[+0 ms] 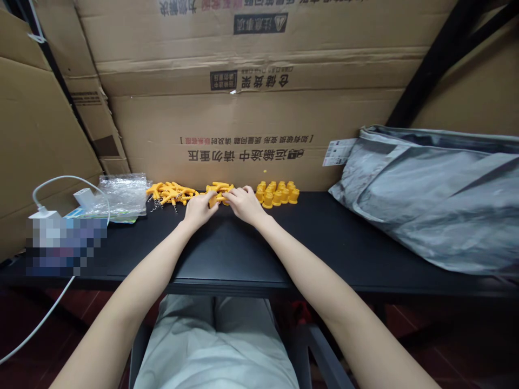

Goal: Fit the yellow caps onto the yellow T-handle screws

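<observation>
My left hand (199, 210) is closed, its thumb and fingers pinching a yellow cup-shaped plastic piece (213, 200) above the far side of the black table. Facing it, my right hand (245, 205) is curled with its fingertips on a yellow corkscrew handle (220, 198) that meets the cup piece; its spiral is hidden. Just behind my fingers lie more yellow parts (220, 186), partly covered. To the left is a heap of yellow corkscrews (172, 193) with metal spirals sticking out. Several yellow cup-shaped pieces (277, 194) stand in rows right of my right hand.
Upright cardboard (243, 119) closes off the back of the black table (231, 248). At left lie clear plastic wrap (124, 194), a white charger (44, 219) with a cable, and a blurred-out object. A grey fabric bag (425, 200) fills the right side.
</observation>
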{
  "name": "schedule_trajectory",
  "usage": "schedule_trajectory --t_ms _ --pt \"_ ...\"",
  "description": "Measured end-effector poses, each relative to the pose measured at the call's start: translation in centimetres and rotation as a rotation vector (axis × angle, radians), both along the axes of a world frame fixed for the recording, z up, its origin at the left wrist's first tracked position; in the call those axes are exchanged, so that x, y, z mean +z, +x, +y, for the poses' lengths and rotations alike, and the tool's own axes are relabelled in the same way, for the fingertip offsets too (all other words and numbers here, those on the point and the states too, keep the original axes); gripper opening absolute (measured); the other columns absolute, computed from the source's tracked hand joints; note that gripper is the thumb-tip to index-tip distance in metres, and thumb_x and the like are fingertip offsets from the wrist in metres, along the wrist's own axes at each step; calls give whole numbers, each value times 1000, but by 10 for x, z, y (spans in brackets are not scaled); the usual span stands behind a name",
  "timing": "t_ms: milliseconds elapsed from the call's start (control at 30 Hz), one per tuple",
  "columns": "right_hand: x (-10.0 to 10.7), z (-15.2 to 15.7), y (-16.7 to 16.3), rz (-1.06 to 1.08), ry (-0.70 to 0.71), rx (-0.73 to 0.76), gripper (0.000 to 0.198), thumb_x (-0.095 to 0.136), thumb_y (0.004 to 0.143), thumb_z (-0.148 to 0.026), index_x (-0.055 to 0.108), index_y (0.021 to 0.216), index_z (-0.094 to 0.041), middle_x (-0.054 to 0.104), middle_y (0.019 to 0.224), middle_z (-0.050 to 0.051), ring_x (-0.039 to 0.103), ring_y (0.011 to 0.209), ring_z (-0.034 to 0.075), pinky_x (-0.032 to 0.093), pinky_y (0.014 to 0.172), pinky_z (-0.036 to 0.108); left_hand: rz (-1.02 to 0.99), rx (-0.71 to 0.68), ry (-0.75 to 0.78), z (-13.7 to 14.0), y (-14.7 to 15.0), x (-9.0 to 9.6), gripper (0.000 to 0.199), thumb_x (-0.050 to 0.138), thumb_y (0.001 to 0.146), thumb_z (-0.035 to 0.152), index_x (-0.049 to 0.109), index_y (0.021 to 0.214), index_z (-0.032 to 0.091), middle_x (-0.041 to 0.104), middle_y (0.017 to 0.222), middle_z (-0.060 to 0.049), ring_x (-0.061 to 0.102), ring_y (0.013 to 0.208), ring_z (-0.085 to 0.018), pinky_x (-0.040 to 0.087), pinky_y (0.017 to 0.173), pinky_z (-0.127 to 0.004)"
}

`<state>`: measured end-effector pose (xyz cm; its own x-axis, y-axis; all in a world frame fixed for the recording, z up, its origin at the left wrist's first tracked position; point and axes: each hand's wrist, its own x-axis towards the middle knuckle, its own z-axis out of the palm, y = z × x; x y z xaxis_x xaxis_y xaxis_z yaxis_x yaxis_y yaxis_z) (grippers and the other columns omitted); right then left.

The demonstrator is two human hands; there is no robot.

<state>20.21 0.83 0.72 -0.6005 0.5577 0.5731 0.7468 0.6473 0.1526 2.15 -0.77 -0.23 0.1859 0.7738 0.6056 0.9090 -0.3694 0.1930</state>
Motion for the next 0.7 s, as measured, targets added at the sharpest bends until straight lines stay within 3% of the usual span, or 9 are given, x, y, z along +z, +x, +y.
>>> schedule_trajectory --t_ms 133,367,533,700 --pt "-1 0 0 39 -26 -59 32 37 93 -18 54 121 -15 61 118 17 52 107 27 24 97 46 -12 63 2 -2 -1 3 33 55 82 33 60 113 21 72 92 -6 67 83 -20 46 72 -26" --pt "5 -4 0 -15 -55 -156 20 42 91 -17 57 104 -16 65 105 15 53 99 27 27 93 44 29 51 -37 -3 1 6 32 56 79 30 61 109 20 72 85 -6 67 80 -21 46 71 -26" --pt "4 -2 4 25 -38 -102 20 43 91 -20 55 107 -15 64 105 15 54 97 26 29 90 41 7 85 -62 -5 0 8 34 56 78 31 61 110 21 72 84 -6 68 78 -21 46 70 -27" --pt "-1 3 7 -5 -96 -52 22 42 93 -22 55 110 -16 64 110 15 54 103 27 26 95 47 13 94 -58 -4 -2 7 34 57 77 30 62 109 21 72 83 -6 68 79 -22 46 72 -28"
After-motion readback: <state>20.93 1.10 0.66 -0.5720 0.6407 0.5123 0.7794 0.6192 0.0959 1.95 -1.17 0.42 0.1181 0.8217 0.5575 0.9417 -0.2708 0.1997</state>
